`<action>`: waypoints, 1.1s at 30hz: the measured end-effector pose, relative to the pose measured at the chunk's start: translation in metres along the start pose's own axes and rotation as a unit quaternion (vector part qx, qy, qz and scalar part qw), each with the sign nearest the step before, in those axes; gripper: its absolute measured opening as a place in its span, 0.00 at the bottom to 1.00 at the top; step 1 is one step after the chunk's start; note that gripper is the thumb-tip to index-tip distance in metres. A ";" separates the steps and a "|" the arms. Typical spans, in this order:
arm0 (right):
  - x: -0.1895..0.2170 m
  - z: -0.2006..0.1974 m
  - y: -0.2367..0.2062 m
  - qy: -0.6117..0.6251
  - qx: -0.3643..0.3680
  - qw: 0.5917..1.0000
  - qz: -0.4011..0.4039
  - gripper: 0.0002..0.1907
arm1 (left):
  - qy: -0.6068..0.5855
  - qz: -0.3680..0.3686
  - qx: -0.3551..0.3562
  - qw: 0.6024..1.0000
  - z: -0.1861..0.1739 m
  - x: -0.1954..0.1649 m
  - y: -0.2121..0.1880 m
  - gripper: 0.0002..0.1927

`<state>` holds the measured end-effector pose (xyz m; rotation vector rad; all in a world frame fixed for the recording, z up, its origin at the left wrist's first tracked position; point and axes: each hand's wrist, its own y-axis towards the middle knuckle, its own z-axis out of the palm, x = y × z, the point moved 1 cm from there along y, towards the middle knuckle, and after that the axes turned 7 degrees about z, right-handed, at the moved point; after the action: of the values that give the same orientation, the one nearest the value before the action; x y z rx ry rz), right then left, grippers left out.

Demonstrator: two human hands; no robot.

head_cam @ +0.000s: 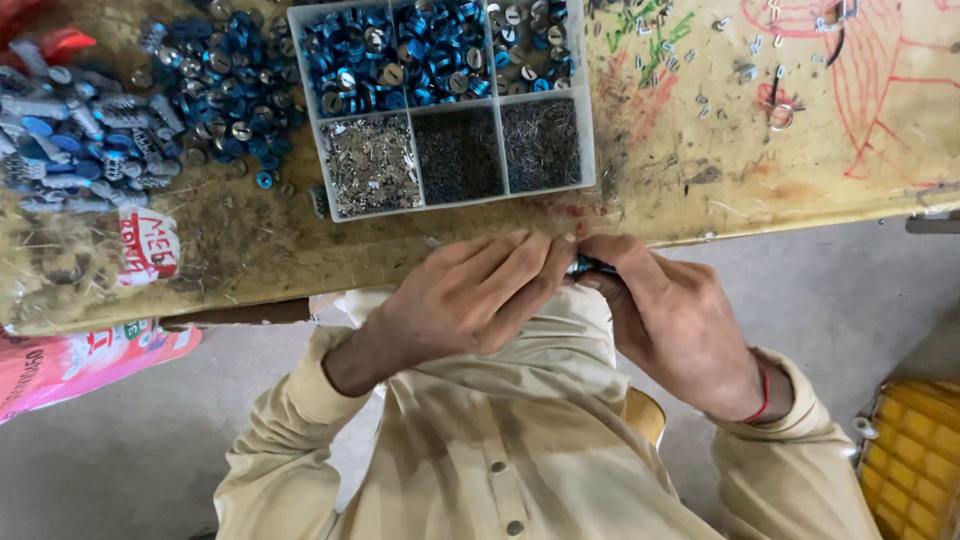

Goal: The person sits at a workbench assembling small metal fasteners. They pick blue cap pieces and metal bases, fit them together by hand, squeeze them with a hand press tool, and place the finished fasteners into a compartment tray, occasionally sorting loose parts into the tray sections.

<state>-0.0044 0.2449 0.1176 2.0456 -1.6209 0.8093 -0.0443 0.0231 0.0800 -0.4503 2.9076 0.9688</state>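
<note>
L hand (460, 300) + R hand (670, 320) pinch small blue part (585, 266) together, past workbench (700, 190) near edge — slip likely, part drops to floor; parts tray (590, 140) w/in elbow reach.

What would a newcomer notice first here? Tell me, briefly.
The two hands, left hand and right hand, pinch a small blue part at the table edge. Above them sits a clear compartment tray, with a loose pile of blue parts left of it.
</note>
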 end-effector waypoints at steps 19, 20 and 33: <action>-0.013 0.009 -0.009 0.038 -0.023 0.999 -0.006 0.17 | 0.083 0.074 0.034 0.993 0.007 0.005 -0.002 0.16; -0.012 0.008 -0.009 0.043 -0.009 0.999 -0.006 0.16 | 0.082 0.078 0.034 0.993 0.006 0.005 -0.003 0.15; 0.002 0.016 0.003 0.067 -0.022 0.997 0.040 0.14 | 0.033 0.023 0.041 0.998 0.003 0.003 -0.011 0.19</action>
<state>-0.0041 0.2328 0.1069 1.8654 -1.6394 0.9100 -0.0447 0.0159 0.0707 -0.4196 3.0166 0.8517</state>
